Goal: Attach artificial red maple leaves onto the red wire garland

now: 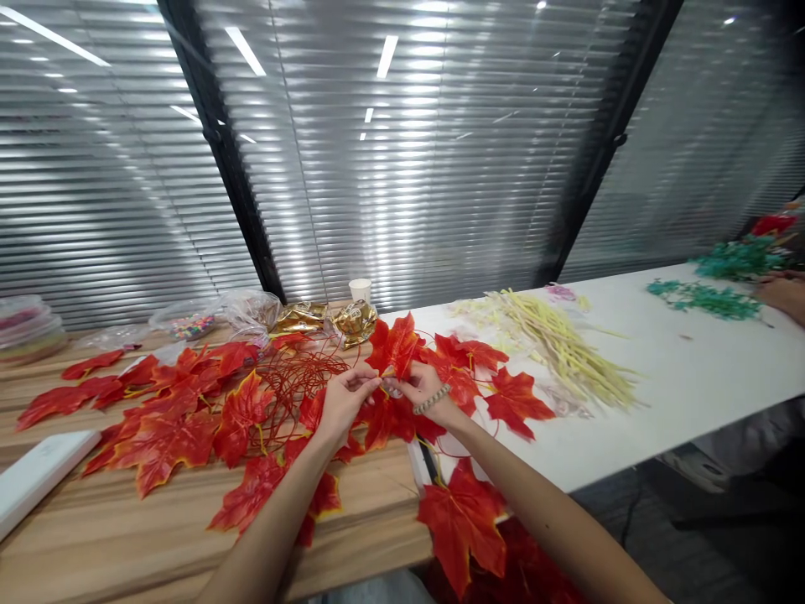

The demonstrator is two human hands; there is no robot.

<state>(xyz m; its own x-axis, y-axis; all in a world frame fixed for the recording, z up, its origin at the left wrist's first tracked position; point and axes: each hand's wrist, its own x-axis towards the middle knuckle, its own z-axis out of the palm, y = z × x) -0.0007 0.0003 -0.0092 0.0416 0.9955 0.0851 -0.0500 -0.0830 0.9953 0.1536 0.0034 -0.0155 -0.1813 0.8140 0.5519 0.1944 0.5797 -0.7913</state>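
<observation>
Close together at the middle, my left hand (345, 401) and my right hand (426, 387) both pinch at the base of a red artificial maple leaf (396, 344). The exact spot between the fingertips is small and partly covered. A beaded bracelet (433, 400) circles my right wrist. More red maple leaves (516, 401) spread right of my hands, and one large leaf (464, 524) hangs over the table edge below my right forearm. Left of my hands lie a tangle of thin red cord (295, 382) and a pile of yellow-edged red leaves (169, 432).
Behind stand a paper cup (360, 290), gold foil packets (354, 323) and a tub of coloured beads (189, 323). A white box (44, 471) lies left. On the white table (604, 453) are pale yellow strips (566, 352) and teal foliage (704, 299), near another person's hand (783, 294).
</observation>
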